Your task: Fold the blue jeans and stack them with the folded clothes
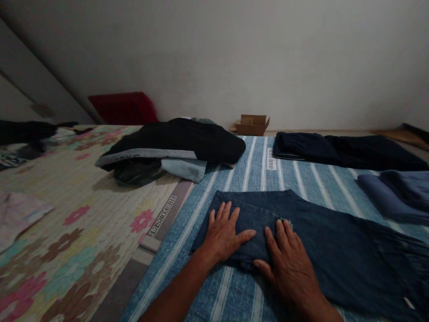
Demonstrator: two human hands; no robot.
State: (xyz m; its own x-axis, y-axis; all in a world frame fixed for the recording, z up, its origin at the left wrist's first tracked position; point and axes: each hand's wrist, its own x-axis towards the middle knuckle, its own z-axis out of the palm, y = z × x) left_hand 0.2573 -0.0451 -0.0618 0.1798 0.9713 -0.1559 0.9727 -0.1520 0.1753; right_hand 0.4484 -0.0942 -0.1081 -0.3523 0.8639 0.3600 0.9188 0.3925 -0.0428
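A pair of dark blue jeans [335, 246] lies stretched across the striped sheet, its waist end off to the right. Its left end is folded over on itself into a flat layer. My left hand [224, 232] rests palm down on that folded part, fingers spread. Beside it, my right hand [288, 255] presses flat near the edge of the fold, fingers stretched out and slightly apart. Neither hand grips the cloth. Part of the jeans' near side is hidden beneath my right hand and forearm.
A heap of clothes [181, 143] with a black garment on top sits behind to the left. Dark folded trousers [335, 150] and folded blue garments [395, 194] lie at right. A cardboard box [252, 124] and a red object [124, 108] stand by the wall [214, 58].
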